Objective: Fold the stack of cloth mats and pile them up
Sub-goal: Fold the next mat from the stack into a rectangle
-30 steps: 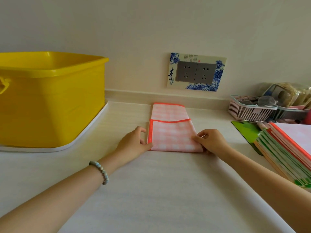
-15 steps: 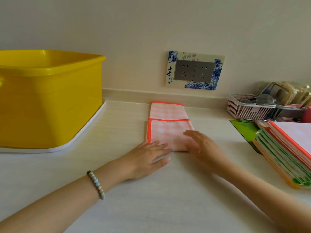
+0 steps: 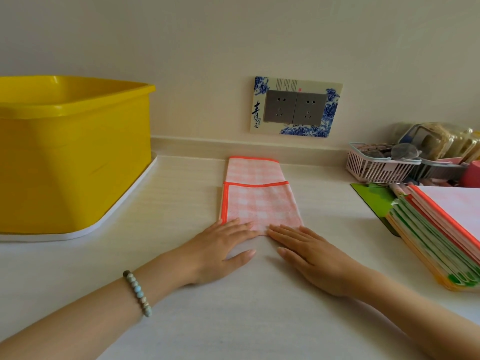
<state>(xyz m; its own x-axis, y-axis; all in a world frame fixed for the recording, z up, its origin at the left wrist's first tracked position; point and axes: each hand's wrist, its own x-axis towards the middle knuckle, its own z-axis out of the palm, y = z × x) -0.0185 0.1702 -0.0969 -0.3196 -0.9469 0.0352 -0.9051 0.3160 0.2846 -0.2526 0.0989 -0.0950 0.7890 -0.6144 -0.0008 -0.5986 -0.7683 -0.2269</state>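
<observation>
Left hand lies flat, fingers straight and spread, fingertips on the near edge of the folded pink checked mat. Right hand lies likewise, fingers extended, tips on the same edge. The mat rests on the countertop, between a yellow tub and the stack of mats at right.

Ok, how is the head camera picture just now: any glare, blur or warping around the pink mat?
Head view: light soft and even, faint shadows under the left hand and right hand. Head view: glare streaks on the rim of the yellow tub, none on the pink mat, which is sharp. Head view: wide-angle warp slants the tub's walls; the frame cuts off the stack of mats.
</observation>
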